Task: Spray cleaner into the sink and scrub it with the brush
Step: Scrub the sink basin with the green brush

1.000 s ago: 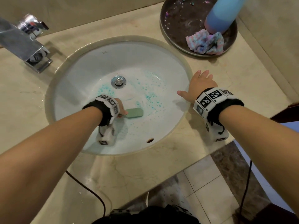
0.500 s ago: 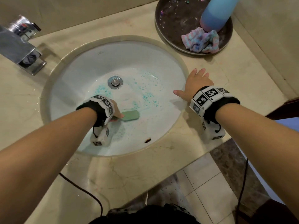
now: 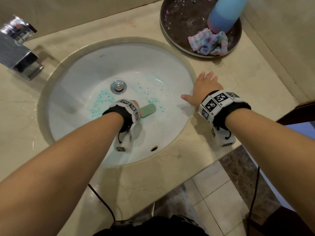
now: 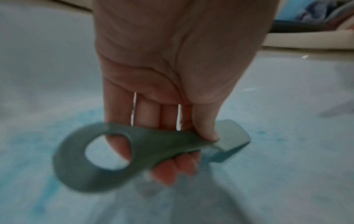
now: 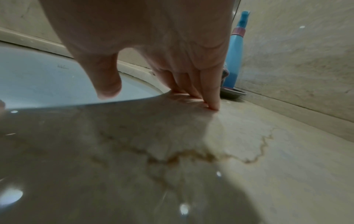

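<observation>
— What do you count from here?
— I count one sink (image 3: 119, 65), one brush (image 3: 148, 109), one tap (image 3: 18, 58).
— And on the counter?
— One tray (image 3: 180, 26), one spray bottle (image 3: 223, 16), one cloth (image 3: 208, 43). Two hands.

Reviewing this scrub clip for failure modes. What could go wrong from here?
1. The left hand holds the brush mid-handle with wet blue cleaner all round; the grip could slip.
2. The right hand leans on the glossy counter at the sink edge; it may slide.
</observation>
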The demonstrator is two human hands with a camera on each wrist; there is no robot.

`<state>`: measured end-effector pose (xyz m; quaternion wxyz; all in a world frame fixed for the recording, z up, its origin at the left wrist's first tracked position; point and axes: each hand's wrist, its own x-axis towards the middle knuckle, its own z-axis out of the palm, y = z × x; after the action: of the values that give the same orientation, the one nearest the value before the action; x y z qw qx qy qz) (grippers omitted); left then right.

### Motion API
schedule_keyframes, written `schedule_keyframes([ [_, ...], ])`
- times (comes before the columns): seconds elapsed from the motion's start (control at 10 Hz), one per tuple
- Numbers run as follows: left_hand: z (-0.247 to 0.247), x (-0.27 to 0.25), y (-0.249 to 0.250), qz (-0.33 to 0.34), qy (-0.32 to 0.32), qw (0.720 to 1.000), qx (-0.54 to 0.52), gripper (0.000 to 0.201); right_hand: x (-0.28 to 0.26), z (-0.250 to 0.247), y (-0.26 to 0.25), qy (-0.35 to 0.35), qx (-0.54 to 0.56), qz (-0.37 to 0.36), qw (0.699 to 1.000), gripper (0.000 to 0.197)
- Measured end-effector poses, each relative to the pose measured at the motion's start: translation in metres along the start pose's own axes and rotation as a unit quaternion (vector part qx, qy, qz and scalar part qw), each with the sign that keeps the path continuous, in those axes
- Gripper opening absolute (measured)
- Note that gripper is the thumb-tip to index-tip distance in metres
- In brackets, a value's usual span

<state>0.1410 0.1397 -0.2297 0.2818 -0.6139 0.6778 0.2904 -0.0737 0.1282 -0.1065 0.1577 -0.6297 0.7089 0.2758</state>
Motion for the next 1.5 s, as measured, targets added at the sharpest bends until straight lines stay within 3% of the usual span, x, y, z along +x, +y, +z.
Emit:
schedule_keyframes([
  [0.1, 0.000, -0.002, -0.019, -0.037, -0.001, 0.999, 0.001, 0.034, 0.000, -0.003, 0.001, -0.004, -0.006, -0.004, 1.000, 0.100],
  [0.2, 0.004, 0.004, -0.017, -0.067, -0.017, 0.993, -0.092, 0.043, 0.001, -0.004, 0.002, -0.006, -0.006, -0.005, 1.000, 0.100],
  [0.3, 0.013, 0.005, -0.001, -0.029, -0.029, 0.989, -0.143, 0.038, 0.002, -0.001, 0.002, -0.005, -0.001, -0.007, 1.000, 0.100],
  [0.4, 0.012, -0.002, 0.029, 0.005, -0.085, 0.964, -0.253, 0.046, 0.002, 0.000, 0.003, -0.006, 0.002, -0.004, 1.000, 0.101],
  [0.5, 0.007, 0.001, 0.034, 0.001, -0.076, 0.966, -0.245, 0.044, 0.003, -0.001, 0.004, -0.009, -0.001, -0.007, 1.000, 0.100],
  [0.6, 0.006, 0.016, 0.006, -0.055, -0.032, 0.985, -0.159, 0.022, 0.002, -0.002, 0.004, -0.012, -0.006, -0.007, 1.000, 0.101],
  [0.7, 0.003, 0.016, -0.002, -0.073, -0.034, 0.981, -0.175, 0.022, 0.002, -0.003, 0.003, -0.012, -0.023, -0.009, 1.000, 0.099],
  [0.9, 0.004, 0.011, 0.047, -0.033, -0.020, 0.969, -0.244, 0.046, 0.005, -0.001, 0.005, -0.010, -0.006, -0.006, 1.000, 0.099],
  [1.0, 0.015, 0.029, 0.061, -0.026, -0.056, 0.940, -0.337, 0.057, 0.006, -0.001, 0.005, -0.006, -0.006, -0.010, 1.000, 0.099],
  [1.3, -0.008, 0.027, 0.032, -0.082, 0.007, 0.943, -0.321, 0.053, 0.006, 0.000, 0.007, -0.002, -0.012, -0.017, 1.000, 0.100],
  [1.4, -0.002, 0.030, 0.057, -0.027, -0.108, 0.884, -0.454, 0.054, 0.007, 0.000, 0.008, 0.001, -0.018, -0.023, 1.000, 0.100],
  [1.5, -0.004, 0.026, 0.078, 0.009, -0.178, 0.874, -0.452, 0.059, 0.007, 0.000, 0.009, 0.000, -0.019, -0.026, 0.999, 0.100],
])
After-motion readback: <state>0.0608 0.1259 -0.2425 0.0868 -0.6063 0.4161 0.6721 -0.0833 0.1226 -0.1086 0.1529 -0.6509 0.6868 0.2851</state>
